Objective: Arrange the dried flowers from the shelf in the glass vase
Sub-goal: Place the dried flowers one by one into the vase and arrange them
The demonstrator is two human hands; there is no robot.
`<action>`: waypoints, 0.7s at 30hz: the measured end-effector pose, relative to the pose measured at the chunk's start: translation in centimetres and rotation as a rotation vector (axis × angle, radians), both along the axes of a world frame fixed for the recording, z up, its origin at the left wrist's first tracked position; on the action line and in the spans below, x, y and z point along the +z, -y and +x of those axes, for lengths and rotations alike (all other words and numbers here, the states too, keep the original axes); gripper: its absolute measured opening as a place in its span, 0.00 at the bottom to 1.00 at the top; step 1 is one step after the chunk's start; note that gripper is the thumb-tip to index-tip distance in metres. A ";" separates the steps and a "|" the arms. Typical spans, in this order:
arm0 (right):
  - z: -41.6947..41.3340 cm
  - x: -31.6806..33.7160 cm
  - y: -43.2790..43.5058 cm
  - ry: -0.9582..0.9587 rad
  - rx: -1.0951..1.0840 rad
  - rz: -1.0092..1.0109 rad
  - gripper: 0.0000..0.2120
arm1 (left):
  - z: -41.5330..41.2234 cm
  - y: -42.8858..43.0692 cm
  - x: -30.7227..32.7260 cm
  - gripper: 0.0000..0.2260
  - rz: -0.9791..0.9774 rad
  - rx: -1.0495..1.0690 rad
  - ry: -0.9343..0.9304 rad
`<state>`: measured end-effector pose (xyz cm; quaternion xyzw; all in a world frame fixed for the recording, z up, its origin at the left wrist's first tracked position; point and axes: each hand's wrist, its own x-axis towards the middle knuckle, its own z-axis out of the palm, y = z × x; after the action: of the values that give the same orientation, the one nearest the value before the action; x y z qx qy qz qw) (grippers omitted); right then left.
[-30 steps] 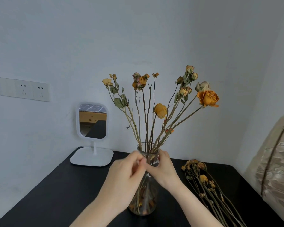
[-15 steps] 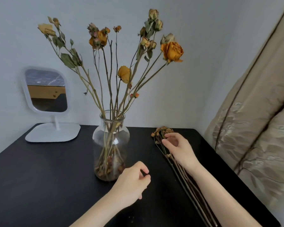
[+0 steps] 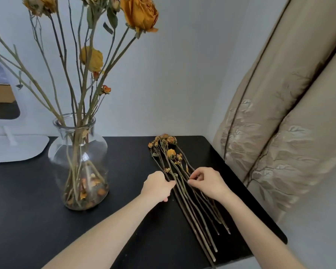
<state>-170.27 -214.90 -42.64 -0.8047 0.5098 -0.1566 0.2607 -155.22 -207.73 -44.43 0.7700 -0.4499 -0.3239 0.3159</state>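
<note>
Head view, left hand (image 3: 157,185), right hand (image 3: 209,183) on stems (image 3: 184,199)

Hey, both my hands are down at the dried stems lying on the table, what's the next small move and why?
Probably pinch one stem free with the right hand and lift it from the loose stems. Its fingers curl onto a stem, the left hand rests at the bundle's edge, and the glass vase stands upright to the left.
</note>
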 end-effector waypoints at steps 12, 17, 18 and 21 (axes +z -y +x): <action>4.7 0.2 -0.9 -0.243 0.082 -0.066 0.09 | 0.2 0.9 0.0 0.12 0.067 0.127 0.087; 5.7 0.2 -0.7 -0.295 0.039 -0.071 0.09 | 0.5 0.6 0.5 0.11 0.054 0.112 0.183; 5.8 0.2 -0.7 -0.299 0.031 -0.063 0.09 | 0.5 0.6 0.6 0.11 0.055 0.102 0.197; 6.0 0.1 -0.6 -0.269 0.004 -0.037 0.07 | 0.6 0.5 0.7 0.11 0.058 0.095 0.188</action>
<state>-164.30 -214.33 -42.53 -0.8241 0.5356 -0.0561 0.1754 -154.62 -208.20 -43.68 0.8261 -0.4312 -0.2479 0.2650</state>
